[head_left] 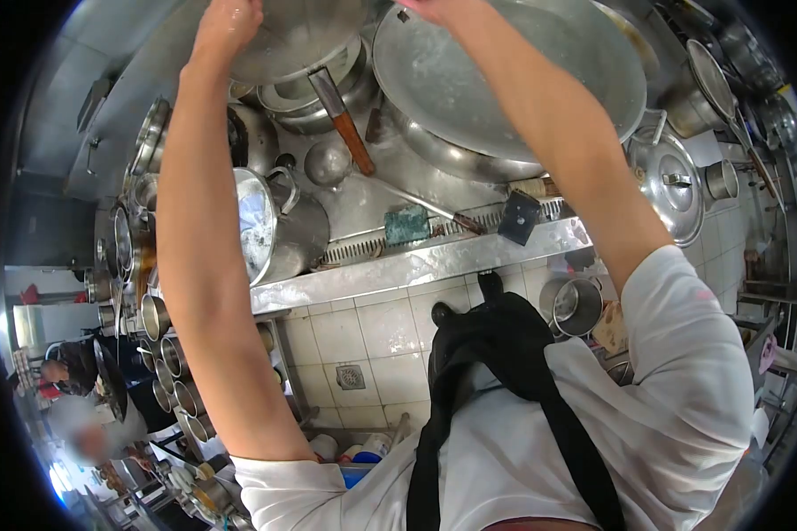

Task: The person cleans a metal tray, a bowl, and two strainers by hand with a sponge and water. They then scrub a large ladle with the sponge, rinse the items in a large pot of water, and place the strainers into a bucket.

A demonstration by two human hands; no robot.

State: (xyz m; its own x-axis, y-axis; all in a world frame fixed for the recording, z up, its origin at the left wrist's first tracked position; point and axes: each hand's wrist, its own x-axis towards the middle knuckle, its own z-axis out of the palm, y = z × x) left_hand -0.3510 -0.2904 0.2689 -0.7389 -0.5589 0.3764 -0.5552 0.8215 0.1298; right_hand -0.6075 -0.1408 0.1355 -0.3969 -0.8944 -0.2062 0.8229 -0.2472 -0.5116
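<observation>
A large round metal wok (292, 40) is at the top of the view, tilted, with a wood-gripped handle (350, 137) pointing down toward me. My left hand (231, 19) is closed at the wok's left rim, its fingers partly cut off by the frame. My right hand (427, 8) reaches to the top edge between the wok and a very wide metal basin (514, 71); most of its fingers are out of view. Under the wok sits a metal pot (314, 111). Near the handle, a ladle (329, 163) lies on the wet steel counter.
A tall pot (297, 230) with suds stands at left on the counter. A green scouring pad (406, 226) and a dark block (518, 218) lie by the front drain grating. At right is a lidded pot (666, 181). Another person (84, 434) is at far left.
</observation>
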